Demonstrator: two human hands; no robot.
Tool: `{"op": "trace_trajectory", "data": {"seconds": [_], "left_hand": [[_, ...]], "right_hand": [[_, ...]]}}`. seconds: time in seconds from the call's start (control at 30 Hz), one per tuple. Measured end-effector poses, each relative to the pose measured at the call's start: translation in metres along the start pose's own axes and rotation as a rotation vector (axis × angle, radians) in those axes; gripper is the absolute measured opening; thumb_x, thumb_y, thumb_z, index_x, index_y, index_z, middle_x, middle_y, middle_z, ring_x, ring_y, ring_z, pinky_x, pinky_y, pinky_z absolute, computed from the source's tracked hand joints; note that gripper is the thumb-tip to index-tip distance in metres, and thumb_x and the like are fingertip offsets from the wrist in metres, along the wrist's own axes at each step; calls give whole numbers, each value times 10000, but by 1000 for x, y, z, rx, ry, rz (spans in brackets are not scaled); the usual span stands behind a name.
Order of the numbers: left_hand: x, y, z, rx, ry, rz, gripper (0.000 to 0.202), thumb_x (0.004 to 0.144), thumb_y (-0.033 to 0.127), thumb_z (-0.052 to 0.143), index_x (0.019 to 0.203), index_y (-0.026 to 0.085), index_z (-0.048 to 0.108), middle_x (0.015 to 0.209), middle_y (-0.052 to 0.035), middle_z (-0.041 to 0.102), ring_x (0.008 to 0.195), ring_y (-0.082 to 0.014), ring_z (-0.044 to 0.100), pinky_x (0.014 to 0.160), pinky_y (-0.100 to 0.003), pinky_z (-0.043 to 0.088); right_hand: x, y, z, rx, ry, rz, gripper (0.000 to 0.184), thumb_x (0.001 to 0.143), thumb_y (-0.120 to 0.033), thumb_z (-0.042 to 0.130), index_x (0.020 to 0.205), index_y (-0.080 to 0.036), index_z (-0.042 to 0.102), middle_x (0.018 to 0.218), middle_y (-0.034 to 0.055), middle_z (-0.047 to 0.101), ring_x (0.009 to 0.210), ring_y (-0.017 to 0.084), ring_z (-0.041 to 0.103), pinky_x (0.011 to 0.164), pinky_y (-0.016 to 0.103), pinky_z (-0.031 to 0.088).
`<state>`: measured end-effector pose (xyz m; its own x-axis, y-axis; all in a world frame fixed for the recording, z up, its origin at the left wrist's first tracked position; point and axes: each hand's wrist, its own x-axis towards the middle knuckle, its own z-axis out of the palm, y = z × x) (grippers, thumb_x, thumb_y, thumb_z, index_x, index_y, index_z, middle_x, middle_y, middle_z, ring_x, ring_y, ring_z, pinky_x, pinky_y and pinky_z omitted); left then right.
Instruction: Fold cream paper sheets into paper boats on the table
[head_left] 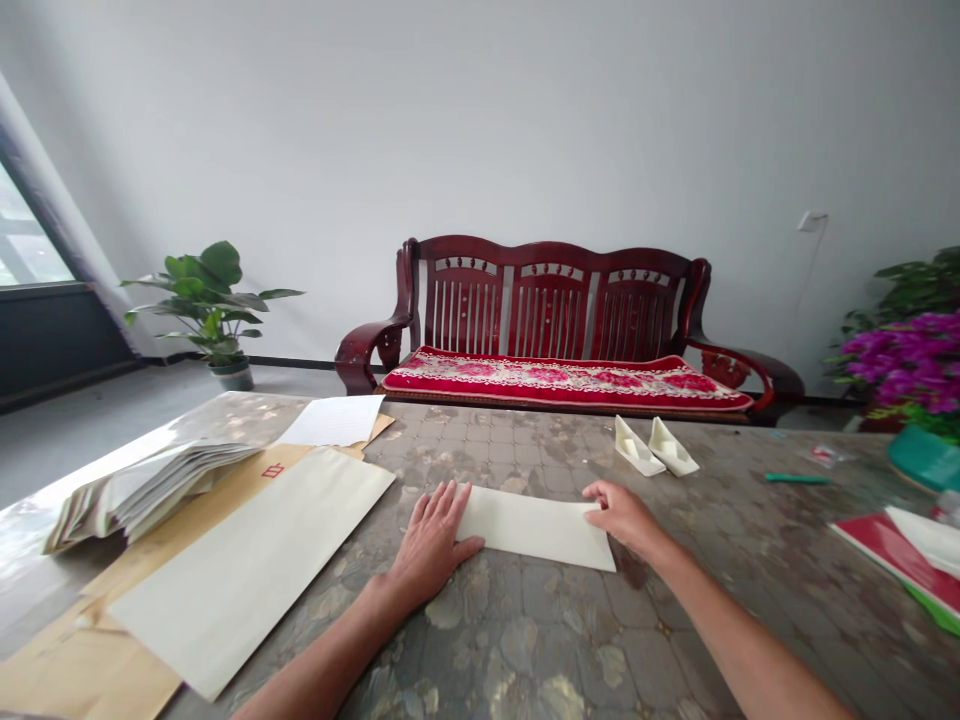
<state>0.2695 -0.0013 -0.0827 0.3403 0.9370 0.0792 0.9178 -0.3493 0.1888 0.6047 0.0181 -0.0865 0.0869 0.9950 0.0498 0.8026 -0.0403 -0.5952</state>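
Observation:
A long, cream-coloured strip of folded paper (534,525) lies on the patterned tabletop in front of me. My left hand (435,535) is flat on its left end, fingers stretched out and thumb spread along the near edge. At the far right corner, my right hand (621,515) has its fingers curled, with thumb and forefinger closed on the paper's edge. Two small folded paper boats (637,447) stand side by side beyond the right hand, touching neither hand.
To the left, a large cream sheet (259,570) overlaps a brown envelope (67,665), near a stack of papers (161,490) and a white sheet (330,420). A green pen (797,479) and a red booklet (889,555) lie right. A wooden bench (547,300) stands beyond the table.

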Motion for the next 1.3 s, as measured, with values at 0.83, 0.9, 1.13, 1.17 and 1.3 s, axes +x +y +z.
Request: {"op": "trace_trajectory", "data": {"seconds": [0.83,0.9,1.13,1.17,1.3], "left_hand": [[-10,27,-11,161,374,127,773,846,218,650,1514,274,264,1594,-117,244,1372,-311,388,1095,-441,386],[-13,34,-15,139,355,248,754,856,206,635,1504,320,265,1562,-93,322,1269,-274,498,1031,-402,450],[-5,25,-13,-115,376,388,227,857,87,530,980,234,650,970,-25,695,839,-174,651,757,-271,524],[-5,22,-11,-175,409,387,218,845,64,515,905,225,649,895,-17,693,810,-168,649,739,-261,519],[-9,18,-9,-492,563,355,251,828,38,469,885,213,640,925,-25,699,863,-147,663,770,-235,516]], "right_hand": [[-71,-60,-16,-495,391,-907,303,973,-167,426,1074,-250,700,801,37,688,745,160,593,724,304,410],[-80,-68,-15,-450,384,-1053,295,961,-161,443,1112,-253,678,811,35,693,746,154,604,712,301,433],[-107,-100,-10,-240,298,-1275,227,929,-170,521,1125,-217,626,733,2,681,661,130,602,651,274,461],[-105,-101,-11,-169,271,-1249,237,932,-186,522,1150,-207,615,762,12,690,681,132,613,664,272,475],[-77,-77,-16,79,278,-867,335,950,-154,446,1253,-230,569,921,44,710,829,140,662,751,260,531]]}}
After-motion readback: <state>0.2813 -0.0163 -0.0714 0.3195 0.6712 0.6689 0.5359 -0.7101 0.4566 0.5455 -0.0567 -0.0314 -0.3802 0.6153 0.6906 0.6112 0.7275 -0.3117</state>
